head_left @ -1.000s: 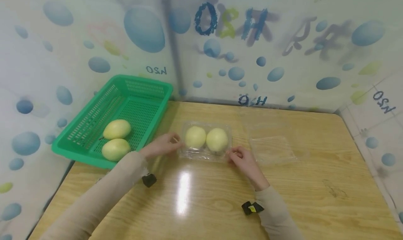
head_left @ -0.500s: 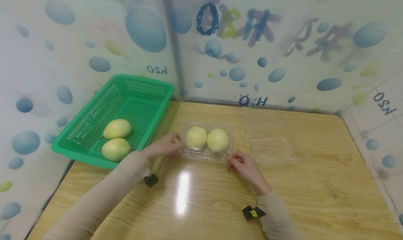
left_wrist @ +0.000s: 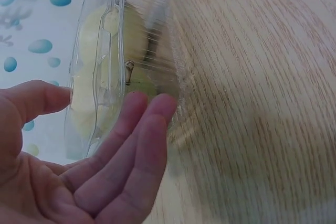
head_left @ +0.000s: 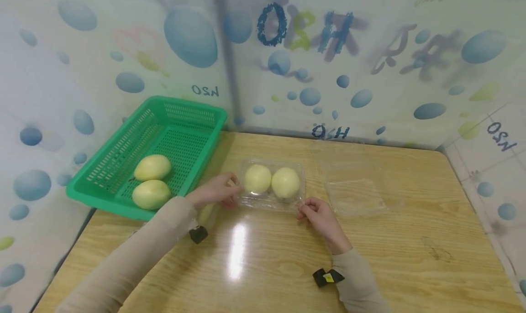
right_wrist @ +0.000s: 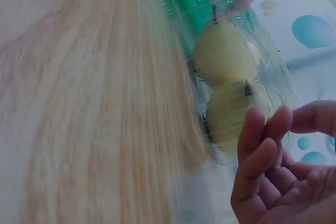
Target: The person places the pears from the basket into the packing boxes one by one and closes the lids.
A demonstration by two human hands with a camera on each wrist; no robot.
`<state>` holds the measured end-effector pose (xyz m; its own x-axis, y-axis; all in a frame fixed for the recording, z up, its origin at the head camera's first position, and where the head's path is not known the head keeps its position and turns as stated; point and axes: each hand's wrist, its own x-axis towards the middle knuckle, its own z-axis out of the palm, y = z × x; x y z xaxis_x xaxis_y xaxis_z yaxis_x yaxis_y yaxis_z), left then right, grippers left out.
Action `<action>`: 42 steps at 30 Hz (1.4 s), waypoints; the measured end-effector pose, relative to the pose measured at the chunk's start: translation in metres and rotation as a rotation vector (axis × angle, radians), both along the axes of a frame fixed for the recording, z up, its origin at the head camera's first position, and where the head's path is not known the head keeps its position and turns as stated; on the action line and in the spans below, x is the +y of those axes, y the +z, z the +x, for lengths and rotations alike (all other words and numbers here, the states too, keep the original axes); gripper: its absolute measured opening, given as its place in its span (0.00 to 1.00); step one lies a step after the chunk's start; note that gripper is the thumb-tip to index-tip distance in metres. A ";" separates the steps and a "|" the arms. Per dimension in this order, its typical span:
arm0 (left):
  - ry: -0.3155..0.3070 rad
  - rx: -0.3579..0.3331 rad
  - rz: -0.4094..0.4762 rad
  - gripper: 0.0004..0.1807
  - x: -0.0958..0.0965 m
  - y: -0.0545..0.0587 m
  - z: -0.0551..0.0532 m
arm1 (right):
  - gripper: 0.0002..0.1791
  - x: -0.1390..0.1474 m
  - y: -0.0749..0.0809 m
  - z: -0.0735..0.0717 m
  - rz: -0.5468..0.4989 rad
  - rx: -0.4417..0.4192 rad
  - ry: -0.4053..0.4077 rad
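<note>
A clear plastic fruit box (head_left: 271, 204) lies on the table with its lid down over two pale yellow-green pears (head_left: 257, 179). My left hand (head_left: 215, 190) holds the box's near left corner; in the left wrist view, its thumb touches the lid side and its fingers (left_wrist: 149, 145) lie along the opposite side. At the near right corner, my right hand (head_left: 322, 217) pinches the rim between thumb and fingertips (right_wrist: 283, 116). Through the plastic, the pears' stems show in the right wrist view. Whether the lid is fully latched cannot be told.
A green slotted basket (head_left: 205, 162) stands at the left with two more pears (head_left: 152, 194) in it. To the right lies another clear plastic box (head_left: 355, 194), opened flat. A patterned wall (head_left: 283, 117) borders the table (head_left: 279, 267) behind.
Both hands stay at the box's near corners. The right fingertips have dropped slightly toward the near edge since the first frame, and the left hand and box have shifted marginally right.
</note>
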<state>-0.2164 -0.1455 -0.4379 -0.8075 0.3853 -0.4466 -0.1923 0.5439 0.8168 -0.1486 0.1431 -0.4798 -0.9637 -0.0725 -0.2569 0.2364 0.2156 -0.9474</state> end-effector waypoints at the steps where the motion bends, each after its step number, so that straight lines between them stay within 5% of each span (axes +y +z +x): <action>1: 0.000 -0.001 -0.001 0.16 0.000 0.000 0.000 | 0.07 0.000 0.000 0.000 0.003 0.005 -0.008; 21: -0.022 0.033 0.059 0.33 -0.002 0.001 0.012 | 0.07 -0.001 -0.001 -0.001 0.093 0.022 -0.012; 42: 0.031 0.023 0.136 0.30 -0.002 -0.006 0.013 | 0.06 0.000 -0.003 -0.004 0.095 0.013 0.009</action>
<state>-0.2033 -0.1471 -0.4436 -0.8295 0.4160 -0.3727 -0.1873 0.4215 0.8873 -0.1522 0.1436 -0.4826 -0.9665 -0.0569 -0.2503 0.2217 0.3063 -0.9257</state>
